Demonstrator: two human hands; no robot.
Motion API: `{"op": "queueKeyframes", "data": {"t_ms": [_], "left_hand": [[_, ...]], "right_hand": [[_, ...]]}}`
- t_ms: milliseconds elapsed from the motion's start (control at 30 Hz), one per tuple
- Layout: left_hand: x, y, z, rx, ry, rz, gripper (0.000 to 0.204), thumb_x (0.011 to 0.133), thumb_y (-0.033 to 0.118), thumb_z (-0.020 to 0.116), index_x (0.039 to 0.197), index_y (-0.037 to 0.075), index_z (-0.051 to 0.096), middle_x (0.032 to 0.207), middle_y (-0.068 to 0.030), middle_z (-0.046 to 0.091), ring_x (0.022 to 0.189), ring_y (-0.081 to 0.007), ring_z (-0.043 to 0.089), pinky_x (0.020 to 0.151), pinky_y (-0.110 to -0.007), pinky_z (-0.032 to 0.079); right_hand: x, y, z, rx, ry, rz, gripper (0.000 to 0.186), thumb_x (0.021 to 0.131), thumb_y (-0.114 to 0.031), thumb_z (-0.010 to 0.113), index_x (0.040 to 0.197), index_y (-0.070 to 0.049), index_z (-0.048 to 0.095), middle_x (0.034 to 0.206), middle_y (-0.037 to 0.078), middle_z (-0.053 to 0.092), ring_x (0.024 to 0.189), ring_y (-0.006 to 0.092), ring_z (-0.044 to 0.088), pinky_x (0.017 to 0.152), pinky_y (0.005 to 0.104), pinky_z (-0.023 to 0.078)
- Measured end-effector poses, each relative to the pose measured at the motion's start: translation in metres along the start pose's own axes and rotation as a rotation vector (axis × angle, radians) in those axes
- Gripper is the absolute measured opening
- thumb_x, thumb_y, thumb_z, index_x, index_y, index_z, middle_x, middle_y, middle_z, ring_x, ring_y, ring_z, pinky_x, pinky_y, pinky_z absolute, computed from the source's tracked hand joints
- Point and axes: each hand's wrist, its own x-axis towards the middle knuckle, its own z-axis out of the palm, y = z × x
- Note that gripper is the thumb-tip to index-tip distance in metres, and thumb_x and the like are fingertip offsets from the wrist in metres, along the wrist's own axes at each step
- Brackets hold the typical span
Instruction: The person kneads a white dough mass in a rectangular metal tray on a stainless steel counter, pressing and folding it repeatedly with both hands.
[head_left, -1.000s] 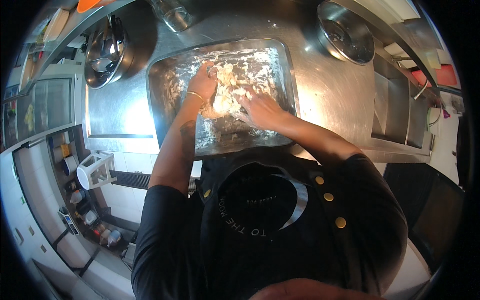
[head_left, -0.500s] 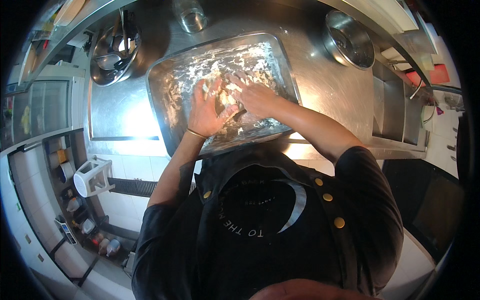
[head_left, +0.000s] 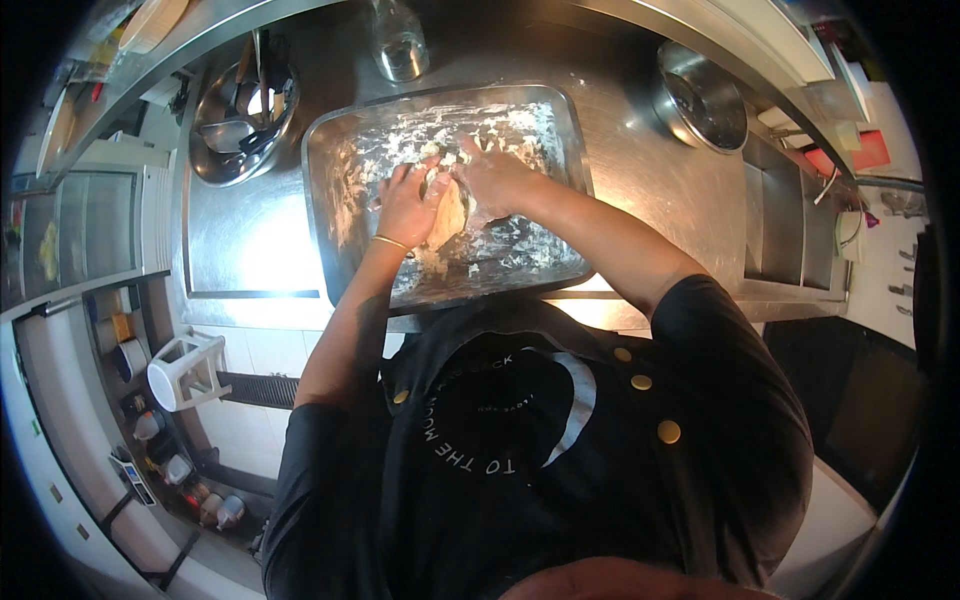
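A deep rectangular metal tray [head_left: 318, 215] stands on the worktop, smeared with flour and scraps of dough. In its middle lies a lump of pale dough [head_left: 449, 220], squeezed between both hands. My left hand [head_left: 408, 208] grips its left side, thumb over the top and fingers slightly apart. From the right, my right hand [head_left: 497, 186] presses round the far right side of the dough; its fingertips are partly hidden and a little blurred among floury crumbs. Part of the lump is covered by the hands.
Beyond the tray stands a clear glass container [head_left: 400, 55]. A metal bowl of utensils [head_left: 215, 165] is at the far left, another metal bowl [head_left: 705, 105] at the far right. A sink [head_left: 785, 225] lies right; a white stool [head_left: 190, 375] stands below left.
The dough lump shows more plainly between my hands, its near end pointing toward me. My left hand has shifted slightly; the right has rolled its fingers over. The whole view has tilted a little.
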Motion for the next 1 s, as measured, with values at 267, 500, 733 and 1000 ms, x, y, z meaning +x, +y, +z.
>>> {"op": "queueKeyframes", "data": {"t_ms": [267, 500, 733, 1000], "left_hand": [[0.034, 0.036, -0.028, -0.544, -0.172, -0.029, 0.037, 0.096, 0.035, 0.073, 0.115, 0.003, 0.073, 0.109, -0.0086, 0.072, 0.097, -0.0193, 0.064, 0.091, -0.033, 0.049], [0.025, 0.02, -0.026, -0.627, -0.173, -0.032, 0.023, 0.102, 0.024, 0.063, 0.105, 0.003, 0.073, 0.083, -0.003, 0.069, 0.077, -0.0133, 0.06, 0.076, -0.031, 0.049], [0.029, 0.001, -0.035, -1.028, -0.221, -0.277, 0.024, 0.101, 0.019, 0.064, 0.119, 0.005, 0.07, 0.101, -0.005, 0.073, 0.09, -0.0143, 0.066, 0.08, -0.031, 0.052], [0.021, 0.006, -0.023, -1.6, -0.445, -0.224, 0.022, 0.098, 0.008, 0.062, 0.118, 0.002, 0.069, 0.112, -0.0106, 0.072, 0.101, -0.0192, 0.071, 0.084, -0.033, 0.06]], "right_hand": [[-0.027, -0.024, -0.018, 0.161, 0.159, 0.028, 0.064, 0.091, -0.019, 0.068, 0.143, 0.011, 0.046, 0.159, 0.034, 0.029, 0.116, 0.047, 0.063, 0.106, 0.0473, 0.049], [-0.047, -0.029, -0.007, 0.036, 0.282, -0.16, 0.068, 0.084, -0.032, 0.081, 0.139, 0.0, 0.057, 0.164, 0.03, 0.021, 0.113, 0.0453, 0.066, 0.102, 0.0455, 0.053], [-0.044, -0.008, -0.004, 1.407, 0.291, -0.374, 0.08, 0.089, -0.051, 0.074, 0.155, -0.018, 0.044, 0.16, 0.022, 0.037, 0.122, 0.041, 0.062, 0.092, 0.0551, 0.058], [-0.007, -0.002, 0.007, 2.101, -0.129, -0.742, 0.099, 0.091, -0.077, 0.046, 0.164, -0.015, 0.021, 0.161, 0.026, 0.035, 0.113, 0.0502, 0.064, 0.084, 0.0619, 0.057]]}}
